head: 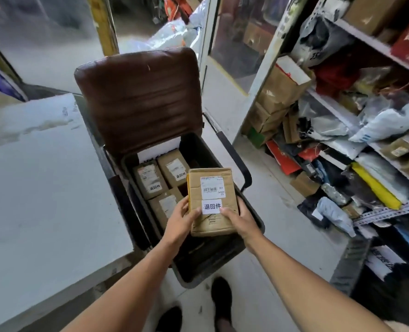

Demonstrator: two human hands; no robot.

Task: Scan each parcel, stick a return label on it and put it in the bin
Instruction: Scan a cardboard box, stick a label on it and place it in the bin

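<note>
I hold a brown cardboard parcel [211, 202] between both hands above the black bin [253, 213], which sits on the seat of a chair with a brown padded back [138, 97]. My left hand [180, 220] has its grip on the parcel's left edge, thumb on the top face and fingers curled under it; my right hand [240, 220] has its grip on the lower right corner, thumb pressed on the top face just beside the white return label [211, 206]. That label, printed with three dark characters, is stuck flat on the parcel right below the white shipping label [212, 187] with its barcode. The parcel lies face up, tilted slightly, over the near right part of the bin. Inside the bin, to the left of my parcel, three more brown parcels [150, 179] lie flat side by side, at least two of them showing the same kind of white return label. A pale surface [43, 176] runs along my left, and metal shelves [378, 212] crammed with boxes and bags stand on my right. My dark shoes [221, 297] show on the floor below the bin
</note>
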